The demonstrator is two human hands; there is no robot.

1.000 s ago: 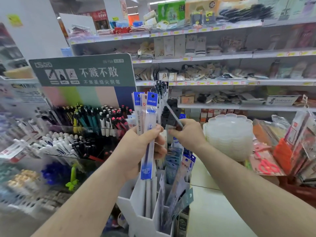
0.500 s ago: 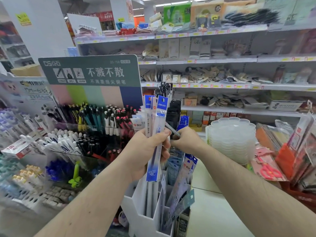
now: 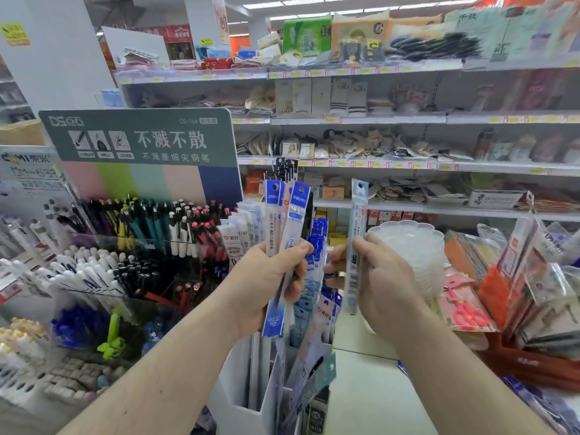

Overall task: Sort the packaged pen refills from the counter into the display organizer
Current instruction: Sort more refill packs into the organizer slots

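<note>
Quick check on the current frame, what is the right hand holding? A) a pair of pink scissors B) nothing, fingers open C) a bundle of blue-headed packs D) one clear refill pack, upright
D: the right hand grips a single clear refill pack held upright, apart from the blue-headed bundle in the left hand; the pink scissors lie untouched on the counter.

- The left hand (image 3: 266, 287) is covering the middle of the refill packs (image 3: 287, 221) it is gripping.
- The display organizer (image 3: 241, 400) is running off the bottom edge.
- The goods on the shelves (image 3: 408, 120) are blurring beyond reading.
- The right hand's fingers (image 3: 334, 268) are partly hiding behind the single refill pack (image 3: 356, 233).
</note>
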